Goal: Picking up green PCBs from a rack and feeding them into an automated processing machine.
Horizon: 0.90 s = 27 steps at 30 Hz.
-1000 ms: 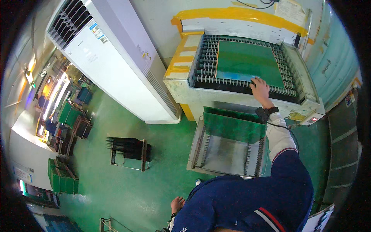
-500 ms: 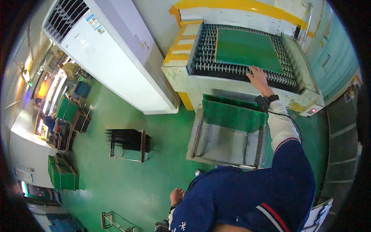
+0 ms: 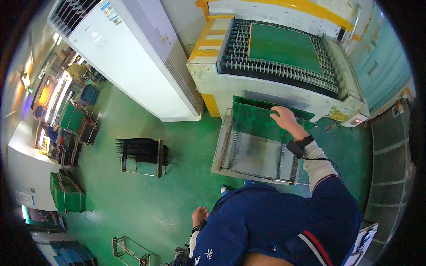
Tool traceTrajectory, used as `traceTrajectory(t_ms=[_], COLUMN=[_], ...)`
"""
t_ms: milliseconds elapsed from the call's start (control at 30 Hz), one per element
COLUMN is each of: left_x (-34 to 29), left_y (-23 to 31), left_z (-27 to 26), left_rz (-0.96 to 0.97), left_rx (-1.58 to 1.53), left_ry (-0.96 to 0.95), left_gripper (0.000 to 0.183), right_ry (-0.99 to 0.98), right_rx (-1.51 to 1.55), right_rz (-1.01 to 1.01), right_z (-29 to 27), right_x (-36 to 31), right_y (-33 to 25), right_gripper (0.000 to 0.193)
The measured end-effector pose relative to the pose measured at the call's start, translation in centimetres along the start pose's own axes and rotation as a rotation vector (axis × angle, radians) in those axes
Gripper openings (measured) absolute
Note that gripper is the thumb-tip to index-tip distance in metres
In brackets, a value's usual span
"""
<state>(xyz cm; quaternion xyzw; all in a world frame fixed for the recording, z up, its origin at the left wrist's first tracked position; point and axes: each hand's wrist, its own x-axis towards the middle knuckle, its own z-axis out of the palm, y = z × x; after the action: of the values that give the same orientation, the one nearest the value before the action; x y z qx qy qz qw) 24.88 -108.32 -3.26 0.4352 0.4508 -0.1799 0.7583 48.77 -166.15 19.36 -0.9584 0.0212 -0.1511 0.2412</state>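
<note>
My right hand (image 3: 286, 120) is at the upper edge of a green panel (image 3: 253, 117), thumb and fingers apart; it looks open, not closed on the panel. At least one more green panel stands behind this one. Both stand upright in a metal rack (image 3: 217, 153) with toothed side rails. Beyond it, another green panel (image 3: 284, 46) lies flat on the rollers (image 3: 239, 65) of a conveyor machine. My left hand (image 3: 200, 216) hangs low beside my body, fingers loosely bent and apart, with nothing visible in it.
A tall white air conditioner (image 3: 133, 57) stands left of the machine. On the green floor are a small rack of dark panels (image 3: 141, 150) and a bare metal frame (image 3: 128, 250). Racks of green panels (image 3: 66, 193) line the left, with people farther back. Grey panelling (image 3: 388, 173) borders the right.
My right hand has come back from the roller edge to the upright panels in the rack. On the rollers, the flat panel sits slightly farther away. My left hand stays low.
</note>
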Motion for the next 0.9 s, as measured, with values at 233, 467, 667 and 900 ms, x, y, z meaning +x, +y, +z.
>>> traceTrajectory(t_ms=[233, 467, 667, 900], left_x=[1.3, 1.1, 1.8, 0.5], left_y=[-1.1, -2.1, -2.8, -1.2], left_z=[-3.2, -5.0, -7.1, -4.9], left_rz=[0.081, 0.253, 0.263, 0.118], left_rx=[0.107, 0.303, 0.347, 0.075], left_ry=[-0.082, -0.108, -0.144, -0.033], left_gripper=[0.033, 0.033, 0.034, 0.033], right_ry=[-0.232, -0.259, -0.278, -0.216], right_rx=[-0.208, -0.345, -0.327, -0.330], right_rz=[0.211, 0.264, 0.242, 0.224], right_z=[0.7, 2.3, 2.3, 2.4], right_x=[1.6, 2.5, 2.3, 1.3], right_y=[-1.7, -0.4, -1.0, -2.6], right_gripper=[0.027, 0.026, 0.027, 0.025])
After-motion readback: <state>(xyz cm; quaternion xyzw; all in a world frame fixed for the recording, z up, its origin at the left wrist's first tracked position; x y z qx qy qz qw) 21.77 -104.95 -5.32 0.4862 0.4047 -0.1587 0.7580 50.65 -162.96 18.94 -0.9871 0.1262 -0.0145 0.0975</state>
